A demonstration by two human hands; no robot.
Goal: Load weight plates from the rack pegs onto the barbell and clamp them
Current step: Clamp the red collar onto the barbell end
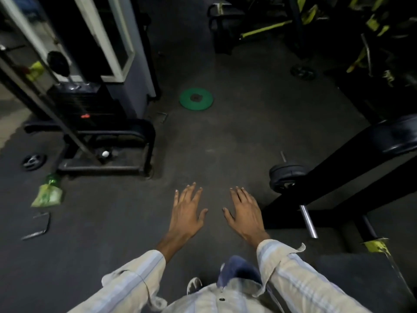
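Plates (285, 177) right of empty hands (244, 211)

We see a green plate (196, 98) on the dark grey floor (112, 233). Our sleeves (293, 274) are pale beige with light blue stripes. The rack (334, 177) and its plates (286, 177) are black, one peg (308, 221) silver. A green packet (47, 195) lies by the floor's left edge, yellow tape (375, 246) at its right.

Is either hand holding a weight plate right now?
No: the left hand and the right hand are both open and empty, fingers spread above the floor, while the green plate lies untouched further ahead.
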